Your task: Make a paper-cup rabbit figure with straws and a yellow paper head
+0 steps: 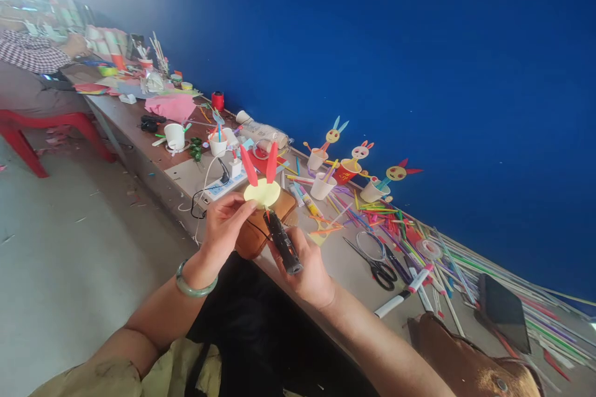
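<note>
My right fingers (299,240) are wrapped round a black glue gun (285,247), tip right by a pale yellow disc (267,191) with red ears; can't tell if they touch. Left fingers (242,214) have that disc pinched above the bench (333,263). Three bunny figures (360,152) line the blue wall (419,62).

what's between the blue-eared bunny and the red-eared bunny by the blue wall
In the head view, a pale-faced bunny in a red cup stands between them.

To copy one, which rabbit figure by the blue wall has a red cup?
The middle pale-faced rabbit; the blue-eared left rabbit and red-eared right rabbit have white cups.
</note>
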The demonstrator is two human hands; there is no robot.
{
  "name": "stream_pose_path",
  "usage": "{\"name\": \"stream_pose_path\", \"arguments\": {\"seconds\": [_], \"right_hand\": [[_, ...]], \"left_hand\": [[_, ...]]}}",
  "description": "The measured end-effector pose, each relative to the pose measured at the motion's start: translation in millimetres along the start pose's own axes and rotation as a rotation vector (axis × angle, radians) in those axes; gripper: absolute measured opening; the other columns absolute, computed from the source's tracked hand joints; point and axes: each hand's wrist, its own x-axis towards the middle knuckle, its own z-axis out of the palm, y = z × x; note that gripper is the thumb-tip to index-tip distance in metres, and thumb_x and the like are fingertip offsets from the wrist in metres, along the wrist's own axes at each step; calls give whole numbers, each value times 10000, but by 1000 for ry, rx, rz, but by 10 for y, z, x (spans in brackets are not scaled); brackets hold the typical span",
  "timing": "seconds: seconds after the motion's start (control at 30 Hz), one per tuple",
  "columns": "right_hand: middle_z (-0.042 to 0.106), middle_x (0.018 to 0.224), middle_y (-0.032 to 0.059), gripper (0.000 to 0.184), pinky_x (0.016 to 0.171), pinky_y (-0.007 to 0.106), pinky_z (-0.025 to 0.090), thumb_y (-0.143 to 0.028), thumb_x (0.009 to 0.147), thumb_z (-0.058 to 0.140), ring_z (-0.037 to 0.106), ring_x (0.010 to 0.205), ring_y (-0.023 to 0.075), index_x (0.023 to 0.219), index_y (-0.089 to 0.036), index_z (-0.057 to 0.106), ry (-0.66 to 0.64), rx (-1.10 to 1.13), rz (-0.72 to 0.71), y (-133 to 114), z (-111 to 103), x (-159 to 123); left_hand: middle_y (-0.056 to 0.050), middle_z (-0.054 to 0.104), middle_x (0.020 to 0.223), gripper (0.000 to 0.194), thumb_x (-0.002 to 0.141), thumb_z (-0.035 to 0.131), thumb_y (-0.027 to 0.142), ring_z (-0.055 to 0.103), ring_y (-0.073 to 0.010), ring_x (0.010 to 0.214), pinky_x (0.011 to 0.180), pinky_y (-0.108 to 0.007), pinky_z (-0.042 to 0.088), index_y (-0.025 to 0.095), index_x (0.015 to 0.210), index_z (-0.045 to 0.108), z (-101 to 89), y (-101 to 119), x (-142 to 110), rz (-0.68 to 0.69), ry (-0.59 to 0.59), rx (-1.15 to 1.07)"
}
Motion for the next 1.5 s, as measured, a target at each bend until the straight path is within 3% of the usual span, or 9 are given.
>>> {"name": "stream_pose_path", "arguments": {"seconds": [0.6, 0.87, 1.13, 1.33, 1.5], "right_hand": [[637, 698, -10, 134, 527, 221, 436, -314, 872, 607, 614, 550, 141, 893, -241, 496, 17, 0, -48, 5, 9, -4], [596, 651, -18, 152, 505, 234, 424, -345, 874, 602, 578, 508, 141, 861, -245, 489, 42, 1, 1, -19, -6, 15], [637, 695, -11, 140, 512, 225, 423, -313, 862, 605, 595, 525, 135, 900, -241, 491, -11, 6, -27, -38, -18, 0], [616, 664, -16, 146, 509, 228, 426, -330, 865, 615, 594, 518, 141, 878, -243, 497, 27, -8, -11, -32, -25, 19], [625, 678, -16, 143, 514, 226, 427, -327, 864, 610, 603, 535, 143, 893, -243, 498, 27, -12, -24, -16, -16, 10]], "left_hand": [[-11, 716, 702, 178, 732, 813, 335, 634, -138, 666, 676, -247, 500, 180, 706, 729, 12, -19, 10, -11, 6, -36], [-22, 725, 724, 182, 760, 787, 354, 647, -155, 684, 682, -262, 514, 181, 737, 736, -19, -18, 27, 41, -9, 9], [4, 701, 686, 166, 746, 803, 311, 615, -125, 642, 664, -240, 491, 183, 696, 709, 37, -1, 4, -34, -9, -39], [-11, 709, 707, 132, 796, 767, 312, 638, -144, 703, 717, -257, 501, 187, 762, 742, -11, -21, 22, 54, -33, 3], [-1, 700, 692, 164, 753, 802, 319, 623, -135, 666, 677, -248, 498, 187, 708, 716, 43, 1, 7, 20, -20, -3]]}}
